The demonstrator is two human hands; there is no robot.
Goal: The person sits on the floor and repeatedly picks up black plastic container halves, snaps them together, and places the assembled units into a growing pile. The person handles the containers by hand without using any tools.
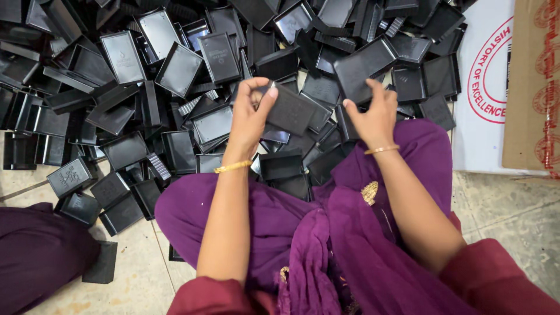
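Pinching a black box lid (291, 109) between thumb and fingers, the left hand (249, 116) holds it above the lap. Just right of it, the right hand (373, 114) clasps a larger black tray (363, 65). Beyond both, a heap of black trays (116, 87) covers the floor (140, 280), with a cardboard carton (534, 87) at its right edge.

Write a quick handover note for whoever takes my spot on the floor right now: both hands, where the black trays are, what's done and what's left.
Left hand: fingers shut on one flat black rectangular plastic tray, held above the lap.
Right hand: resting on the heap's near edge, touching another black plastic tray; whether it grips it is unclear.
Big loose heap of black plastic trays covers the floor ahead and to the left.
Cardboard box stands at the right.
Done: no sorted stack is visible.
Left: seemingly the whole heap.
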